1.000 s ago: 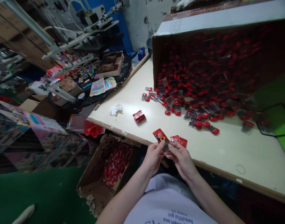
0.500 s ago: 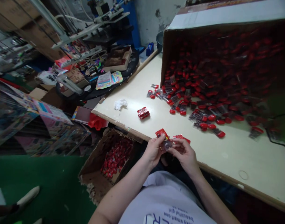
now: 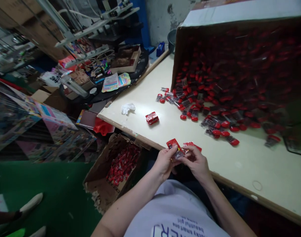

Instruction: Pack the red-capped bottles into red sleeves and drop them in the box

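While the left hand (image 3: 165,162) pinches a red card (image 3: 171,143), the right hand (image 3: 199,162) clear plastic (image 3: 179,154), between nearly closed fingers (image 3: 193,149), I'd press gently.

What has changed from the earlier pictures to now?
The right hand has shifted slightly forward, hiding more of the red packets behind it; the view has swung left. Nothing was visibly let go: the left hand keeps the red card, and the red stack and white tissue stay put.

One crumpled white tissue (image 3: 128,108), one glossy red bundle (image 3: 152,118), one thin pale ring (image 3: 254,182), two cardboard boxes (image 3: 239,15) (image 3: 103,195) of red pieces, at least two red printed cards (image 3: 171,143), dozens of red-capped clear plastic containers (image 3: 233,141).
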{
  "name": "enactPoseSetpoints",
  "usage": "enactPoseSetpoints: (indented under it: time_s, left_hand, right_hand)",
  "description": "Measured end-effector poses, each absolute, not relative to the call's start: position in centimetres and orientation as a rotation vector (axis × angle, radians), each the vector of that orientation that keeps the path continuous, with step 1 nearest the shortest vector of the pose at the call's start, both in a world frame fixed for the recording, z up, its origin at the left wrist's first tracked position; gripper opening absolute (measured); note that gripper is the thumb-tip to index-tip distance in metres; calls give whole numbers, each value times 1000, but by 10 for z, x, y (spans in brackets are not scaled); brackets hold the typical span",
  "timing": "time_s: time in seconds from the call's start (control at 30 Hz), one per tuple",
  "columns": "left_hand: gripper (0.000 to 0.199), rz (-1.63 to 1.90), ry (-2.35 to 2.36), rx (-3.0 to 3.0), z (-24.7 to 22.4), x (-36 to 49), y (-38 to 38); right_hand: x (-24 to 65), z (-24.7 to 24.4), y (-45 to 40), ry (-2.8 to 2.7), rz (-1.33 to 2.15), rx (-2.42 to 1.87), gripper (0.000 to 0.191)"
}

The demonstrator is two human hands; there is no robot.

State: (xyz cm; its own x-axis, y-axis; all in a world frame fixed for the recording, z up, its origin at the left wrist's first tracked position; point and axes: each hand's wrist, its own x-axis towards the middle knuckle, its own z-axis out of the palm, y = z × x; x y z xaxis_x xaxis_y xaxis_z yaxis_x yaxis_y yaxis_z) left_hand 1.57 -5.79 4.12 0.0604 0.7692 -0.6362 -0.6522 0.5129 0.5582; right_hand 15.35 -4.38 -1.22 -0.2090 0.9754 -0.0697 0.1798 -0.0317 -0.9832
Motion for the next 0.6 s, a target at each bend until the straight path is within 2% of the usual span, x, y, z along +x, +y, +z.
enactPoseSetpoints:
  time_s: [0.2, 0.33, 0.47, 0.53, 0.6]
  left_hand:
    - [38, 1068, 1051, 156, 31, 9, -57]
    - [39, 1167, 1295, 150, -6, -45, -69]
    - [28, 1229, 1939, 87, -61, -145, -96]
    - [23, 987, 2346, 130, -80, -190, -113]
    - [20, 809, 2553, 163, -88, -219, -127]
  right_hand:
    - [148, -6, -45, -1515, 1329, -1270, 36]
    - [173, -14, -36, -1483, 1279, -1357, 36]
    - [234, -40, -5, -1397, 871, -1712, 32]
    - [262, -52, 17, -1385, 602, -1875, 31]
    - [279, -59, 39, -1453, 384, -1937, 32]
